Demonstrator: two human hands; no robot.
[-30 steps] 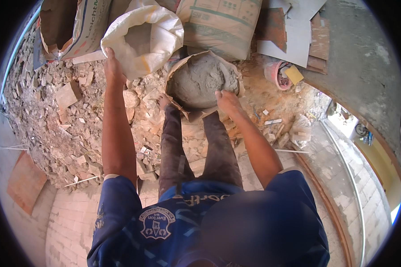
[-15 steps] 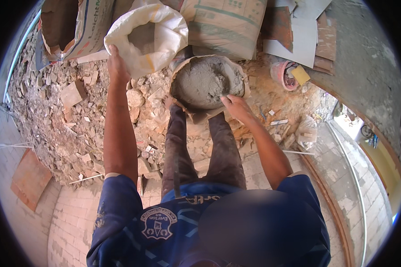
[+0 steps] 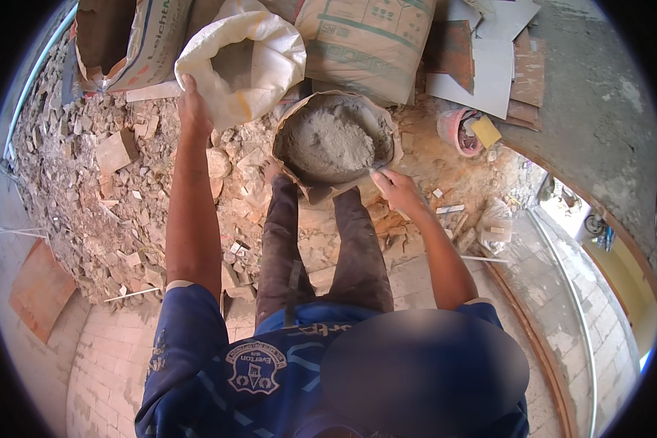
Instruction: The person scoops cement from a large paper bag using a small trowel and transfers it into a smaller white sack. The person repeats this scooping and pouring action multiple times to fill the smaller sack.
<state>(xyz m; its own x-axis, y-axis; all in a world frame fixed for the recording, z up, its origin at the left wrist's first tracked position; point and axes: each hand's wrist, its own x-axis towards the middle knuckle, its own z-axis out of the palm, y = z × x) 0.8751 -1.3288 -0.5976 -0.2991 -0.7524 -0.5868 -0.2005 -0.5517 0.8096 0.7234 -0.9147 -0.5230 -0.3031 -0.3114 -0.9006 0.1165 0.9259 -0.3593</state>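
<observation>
The rubble (image 3: 87,190) fills the far left ground, broken brick and stone spread wide. Far behind it lean big paper sacks (image 3: 365,44), with flat boards (image 3: 489,73) to their right. The white sack (image 3: 241,66) stands open at far left-centre, and the left hand (image 3: 193,109) is clamped on its near rim, as it was a second ago, holding the mouth up. Just right of it sits the round pan (image 3: 383,139), now heaped with grey powder (image 3: 332,142); the heap sits higher and drier than a moment back, so more seems to have gone in. The right hand (image 3: 394,190) has slid to the pan's near right rim, fingers closed on a small tool whose kind I cannot tell. A small pink tub (image 3: 456,131) lies further right.
</observation>
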